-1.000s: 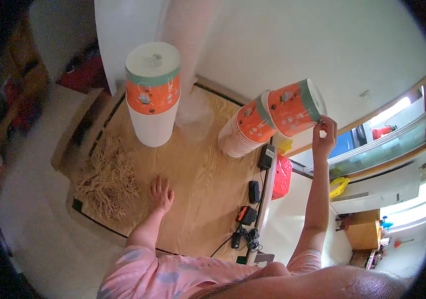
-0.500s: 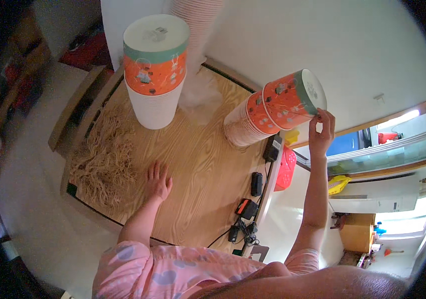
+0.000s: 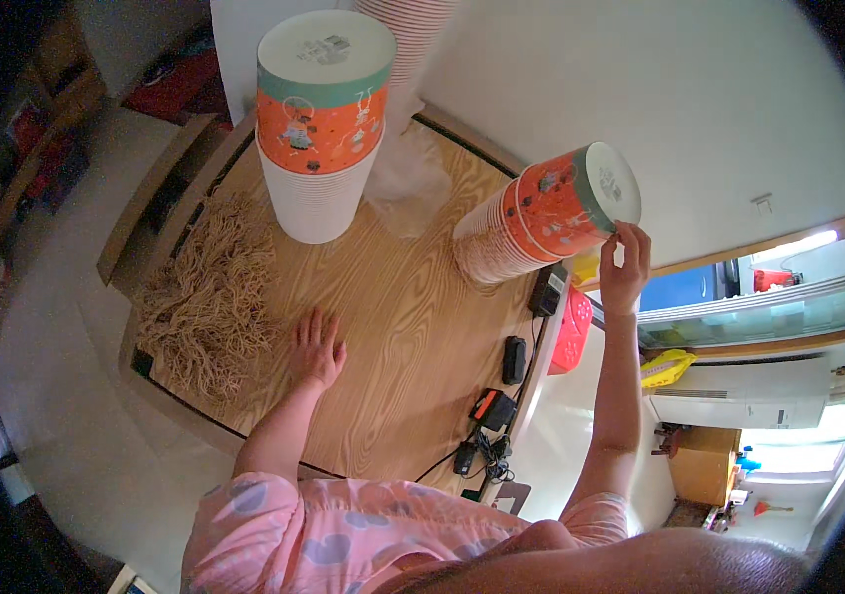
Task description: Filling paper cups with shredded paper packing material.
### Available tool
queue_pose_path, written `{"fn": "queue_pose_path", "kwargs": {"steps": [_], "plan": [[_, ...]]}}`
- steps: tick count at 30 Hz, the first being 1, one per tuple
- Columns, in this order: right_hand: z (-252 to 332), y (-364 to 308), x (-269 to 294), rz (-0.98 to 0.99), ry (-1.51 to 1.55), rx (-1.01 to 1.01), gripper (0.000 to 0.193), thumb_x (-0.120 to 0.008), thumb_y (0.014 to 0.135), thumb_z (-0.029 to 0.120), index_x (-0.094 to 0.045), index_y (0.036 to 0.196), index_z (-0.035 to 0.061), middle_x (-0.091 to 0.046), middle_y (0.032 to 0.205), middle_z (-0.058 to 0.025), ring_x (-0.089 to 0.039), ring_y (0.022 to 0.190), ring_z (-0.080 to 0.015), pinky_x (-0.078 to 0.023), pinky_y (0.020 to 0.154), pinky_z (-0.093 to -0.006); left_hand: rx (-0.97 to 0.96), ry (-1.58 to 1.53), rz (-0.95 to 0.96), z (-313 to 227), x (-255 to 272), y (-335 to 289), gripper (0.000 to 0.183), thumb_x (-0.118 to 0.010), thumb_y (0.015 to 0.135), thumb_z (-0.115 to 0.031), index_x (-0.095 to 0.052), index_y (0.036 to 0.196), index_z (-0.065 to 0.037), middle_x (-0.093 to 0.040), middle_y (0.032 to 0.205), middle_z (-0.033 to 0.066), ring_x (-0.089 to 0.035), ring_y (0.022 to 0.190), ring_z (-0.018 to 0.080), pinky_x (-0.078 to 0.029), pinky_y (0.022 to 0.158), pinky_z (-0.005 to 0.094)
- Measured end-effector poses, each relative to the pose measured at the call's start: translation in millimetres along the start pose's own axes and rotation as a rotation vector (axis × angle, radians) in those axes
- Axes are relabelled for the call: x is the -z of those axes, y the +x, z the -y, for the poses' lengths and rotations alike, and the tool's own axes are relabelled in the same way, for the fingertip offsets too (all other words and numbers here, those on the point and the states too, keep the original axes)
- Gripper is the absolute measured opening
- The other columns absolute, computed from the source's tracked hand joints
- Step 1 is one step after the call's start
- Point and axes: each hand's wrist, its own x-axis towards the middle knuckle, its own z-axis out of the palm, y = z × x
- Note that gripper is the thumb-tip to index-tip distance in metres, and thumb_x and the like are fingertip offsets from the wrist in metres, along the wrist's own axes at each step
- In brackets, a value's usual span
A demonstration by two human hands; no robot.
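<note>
Lowered since the earlier frames, the round orange tub with a green band and white base (image 3: 559,203) now sits further down over the tall column of nested tubs with pale, striped rims (image 3: 490,243), where a second ago it was tilted and only partly on. The person's right hand (image 3: 625,269) has come down with it, thumb and fingertips pinching the green edge of its upturned base. The person's left hand (image 3: 318,351) holds nothing; it is palm down with its fingers loosely spread on the wood-grain tabletop (image 3: 393,346)

Both tub and column stand upside down toward the far right of the table. At the far left is another inverted column, white below with an orange and green top tub (image 3: 316,134); a crumpled clear plastic bag (image 3: 408,183) lies between the two columns. Near the left hand spreads a tangled heap of beige, string-like fibres (image 3: 210,302). Along the right edge are a black power adapter (image 3: 547,290), a black-and-orange block (image 3: 493,408) and coiled black cables (image 3: 492,457)
</note>
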Motion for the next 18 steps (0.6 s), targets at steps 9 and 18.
{"fn": "queue_pose_path", "kwargs": {"steps": [9, 18], "plan": [[3.3, 2.8, -0.9, 0.039, -0.018, 0.023, 0.027, -0.058, 0.072, -0.002, -0.058, 0.098, 0.0067, -0.056, 0.094, -0.0125, -0.056, 0.086, -0.0285, -0.047, 0.072, -0.0362, 0.002, -0.023, -0.009, 0.4, -0.5, -0.4, 0.057, -0.057, 0.072, -0.029, -0.041, 0.122, -0.008, -0.032, 0.130, 0.0208, -0.029, 0.120, 0.0382, -0.023, 0.096, 0.0528], [-2.1, -5.4, -6.8, 0.060, 0.034, -0.010, 0.027, -0.058, 0.072, -0.003, -0.057, 0.098, 0.0051, -0.056, 0.096, -0.0128, -0.055, 0.088, -0.0286, -0.047, 0.075, -0.0357, 0.015, -0.003, 0.029, -2.3, 3.7, 1.7, 0.056, -0.057, 0.071, -0.029, -0.042, 0.121, -0.008, -0.031, 0.131, 0.0200, -0.029, 0.120, 0.0375, -0.022, 0.097, 0.0522]]}}
